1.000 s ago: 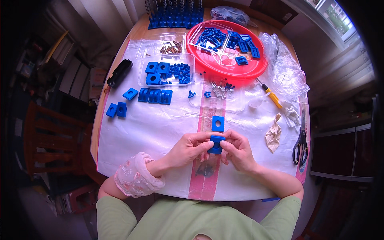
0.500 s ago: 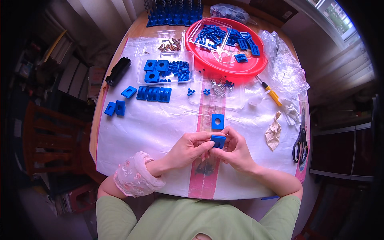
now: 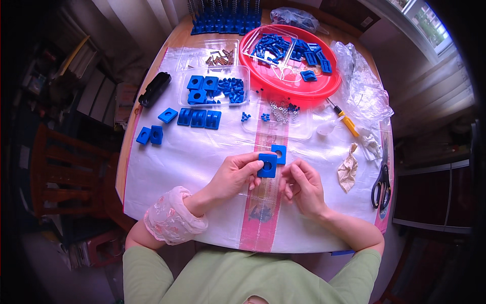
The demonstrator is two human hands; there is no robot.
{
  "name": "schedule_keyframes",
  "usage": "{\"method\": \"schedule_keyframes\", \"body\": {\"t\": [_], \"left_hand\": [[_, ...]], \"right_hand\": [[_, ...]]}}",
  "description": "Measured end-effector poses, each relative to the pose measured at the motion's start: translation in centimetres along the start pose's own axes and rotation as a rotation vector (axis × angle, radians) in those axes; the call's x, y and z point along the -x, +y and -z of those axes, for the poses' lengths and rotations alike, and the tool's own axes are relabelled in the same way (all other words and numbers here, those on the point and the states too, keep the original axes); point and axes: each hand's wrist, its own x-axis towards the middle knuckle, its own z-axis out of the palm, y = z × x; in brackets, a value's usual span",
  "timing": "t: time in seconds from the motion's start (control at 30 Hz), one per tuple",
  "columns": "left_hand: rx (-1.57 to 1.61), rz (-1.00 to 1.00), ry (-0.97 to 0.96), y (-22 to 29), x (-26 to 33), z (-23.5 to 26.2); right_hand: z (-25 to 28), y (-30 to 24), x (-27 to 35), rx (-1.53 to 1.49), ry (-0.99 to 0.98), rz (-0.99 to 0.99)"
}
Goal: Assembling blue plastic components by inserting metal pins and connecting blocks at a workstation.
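Observation:
My left hand [image 3: 237,175] pinches a blue square plastic piece with a round hole [image 3: 267,165] between thumb and fingers, its flat face turned up toward me. Just to the right, apart from that piece, is my right hand [image 3: 305,190], its fingers loosely bent and spread, with nothing visible in them. Another blue square piece with a hole [image 3: 282,151] lies on the table cover [image 3: 212,152] right behind the held one, which partly overlaps it in view. More loose blue square pieces [image 3: 167,115] and a row of blue ridged pieces [image 3: 198,119] lie at the left.
Behind are a clear box [image 3: 247,93] of blue parts, a tray of screws [image 3: 221,58] and a red basin [image 3: 331,88]. White rings and small blue bits [image 3: 285,111] lie centrally. Right: a yellow-handled screwdriver [image 3: 348,124], crumpled paper [image 3: 348,169], scissors [image 3: 380,188]. A black case [image 3: 155,89] lies left.
My right hand has let go of the blue square piece and drawn off to the right. My left hand has moved it slightly away from me and to the left, turning its face up.

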Motion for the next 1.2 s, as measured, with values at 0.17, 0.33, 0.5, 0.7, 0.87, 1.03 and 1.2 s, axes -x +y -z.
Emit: {"method": "schedule_keyframes", "body": {"t": [0.17,0.33,0.5,0.7,0.87,1.03,1.2], "left_hand": [[0.011,0.017,0.000,0.1,0.0,0.0],[-0.057,0.020,-0.006,0.4,0.3,-0.5],[-0.218,-0.021,-0.059,0.2,0.8,-1.0],[-0.231,-0.001,-0.034,0.4,0.9,-1.2],[-0.202,0.002,-0.021,0.4,0.6,-1.1],[-0.148,0.031,-0.014,0.1,0.5,-0.6],[-0.147,0.028,-0.043,0.4,0.7,-0.7]], "right_hand": [[0.8,0.4,0.7,0.034,-0.017,-0.015],[-0.4,-0.3,0.1,0.365,0.100,0.230],[-0.6,-0.3,-0.4,0.375,0.048,0.176],[-0.4,-0.7,-0.3,0.188,0.180,0.116],[-1.2,-1.1,-0.2,0.142,0.227,0.115],[-0.8,0.3,-0.5,0.089,0.187,0.228],[0.2,-0.1,0.4,0.166,0.084,0.173]]}}
